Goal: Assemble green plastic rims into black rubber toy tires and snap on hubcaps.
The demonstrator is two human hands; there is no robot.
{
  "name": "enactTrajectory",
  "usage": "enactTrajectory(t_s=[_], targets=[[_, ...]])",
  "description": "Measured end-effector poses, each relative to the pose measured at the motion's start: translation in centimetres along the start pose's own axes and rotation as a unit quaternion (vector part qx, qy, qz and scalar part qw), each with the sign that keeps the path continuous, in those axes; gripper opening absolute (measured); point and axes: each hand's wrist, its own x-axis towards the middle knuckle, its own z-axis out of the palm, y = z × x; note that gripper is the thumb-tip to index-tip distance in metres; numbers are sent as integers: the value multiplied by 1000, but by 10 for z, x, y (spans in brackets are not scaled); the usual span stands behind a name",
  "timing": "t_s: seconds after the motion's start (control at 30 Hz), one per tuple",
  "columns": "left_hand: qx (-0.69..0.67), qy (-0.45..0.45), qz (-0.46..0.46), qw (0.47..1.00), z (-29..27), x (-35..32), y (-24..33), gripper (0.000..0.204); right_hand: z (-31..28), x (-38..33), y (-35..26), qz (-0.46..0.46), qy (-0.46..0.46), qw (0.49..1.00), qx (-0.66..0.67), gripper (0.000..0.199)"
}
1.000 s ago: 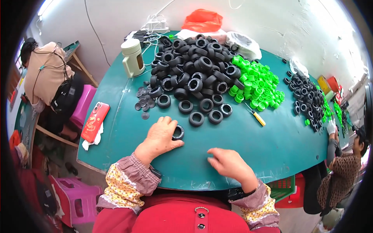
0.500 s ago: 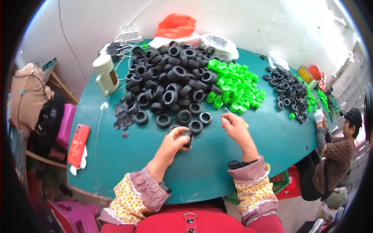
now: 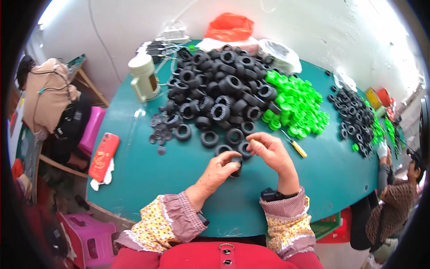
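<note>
My left hand point(image 3: 217, 176) is closed round a small black toy tyre point(image 3: 236, 169), held upright over the table near the front of the pile. Close beside it, to the right, my right hand point(image 3: 272, 154) has its thumb and fingers drawn together; what they hold, if anything, is hidden. Its fingertips are by a loose black tyre point(image 3: 242, 149) at the pile's edge. A screwdriver with a yellow handle point(image 3: 299, 149) lies on the table right of my right hand. Beyond my hands spread a heap of black tyres point(image 3: 219, 85) and a heap of bright green wheel hubs point(image 3: 298, 105).
Small dark discs point(image 3: 161, 130) lie left of the tyres. A lidded cream mug point(image 3: 144, 76) and a red phone point(image 3: 104, 154) are on the left of the green table point(image 3: 134, 179). At far right a co-worker point(image 3: 394, 197) sits by more tyres point(image 3: 354, 114).
My right hand has moved left, away from the screwdriver, to beside my left hand. The left hand still grips its tyre. The whole view has shifted, so the table appears further right.
</note>
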Motion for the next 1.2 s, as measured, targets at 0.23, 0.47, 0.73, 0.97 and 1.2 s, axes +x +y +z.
enactTrajectory(t_s=[0.23,0.47,0.73,0.97,1.2], targets=[[-156,5,-18,988,-2,3,-8,31,37,-12,16,-47,70,994,-68,13],[-76,3,-31,997,1,5,4,29,-88,-13,35,-27,378,918,-120,15],[-27,-6,-46,999,-16,1,-2,31,39,-65,-122,-226,110,927,280,37],[-45,-17,-50,998,2,0,2,29,30,-112,-133,-398,-340,790,318,54],[-35,2,-57,998,3,7,1,31,21,-83,-128,-398,-265,780,404,26]])
